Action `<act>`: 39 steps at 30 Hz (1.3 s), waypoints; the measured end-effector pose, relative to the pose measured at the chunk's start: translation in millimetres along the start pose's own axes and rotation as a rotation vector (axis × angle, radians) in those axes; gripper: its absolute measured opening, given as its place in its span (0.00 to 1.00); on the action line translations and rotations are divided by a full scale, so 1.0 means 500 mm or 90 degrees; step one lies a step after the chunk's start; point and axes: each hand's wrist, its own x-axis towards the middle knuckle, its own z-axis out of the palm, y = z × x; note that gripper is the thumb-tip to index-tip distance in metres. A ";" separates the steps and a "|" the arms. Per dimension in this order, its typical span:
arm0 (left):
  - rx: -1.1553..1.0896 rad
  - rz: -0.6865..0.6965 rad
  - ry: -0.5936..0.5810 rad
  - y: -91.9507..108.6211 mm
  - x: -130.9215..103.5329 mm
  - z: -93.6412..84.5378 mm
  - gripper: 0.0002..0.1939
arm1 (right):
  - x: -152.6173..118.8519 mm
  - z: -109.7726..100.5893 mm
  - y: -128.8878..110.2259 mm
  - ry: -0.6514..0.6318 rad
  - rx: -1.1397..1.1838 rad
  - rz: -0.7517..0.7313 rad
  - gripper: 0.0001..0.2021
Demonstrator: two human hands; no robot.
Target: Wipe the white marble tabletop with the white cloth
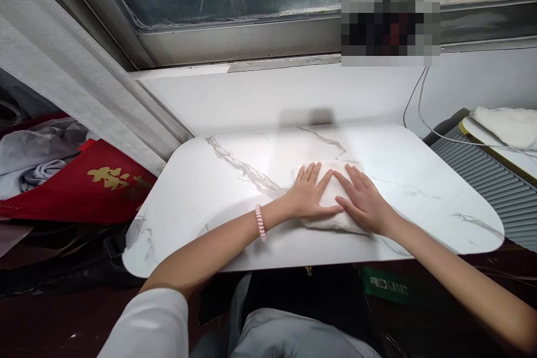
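Note:
A folded white cloth [335,222], fluffy like a towel, lies flat on a white marble-patterned table [235,235]. My left hand [311,193] rests palm down on the cloth's left part, fingers spread and pointing away from me. On the right part of the same cloth lies my right hand [364,201], also flat with its fingers stretched out. The two hands almost meet at the thumbs and forefingers. Around my left wrist is a pink coiled band [260,222]. Much of the cloth is hidden beneath the hands.
Behind the table stand a white wall [235,100] and a window. At the left hang a pale curtain [84,61] and a red bag [84,184] with gold lettering. To the right, another white cloth [507,126] lies above a grey ribbed surface [482,179]; a white cable [420,95] runs nearby.

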 end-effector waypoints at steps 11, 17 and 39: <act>-0.036 0.071 -0.099 -0.063 0.068 -0.031 0.64 | 0.040 0.013 0.009 -0.001 -0.052 0.042 0.36; 0.008 0.017 -0.005 -0.113 0.226 -0.029 0.62 | 0.197 0.026 0.136 0.019 -0.056 0.047 0.33; 0.008 -0.037 0.042 0.023 0.199 0.019 0.57 | 0.094 -0.025 0.173 0.024 -0.062 0.016 0.29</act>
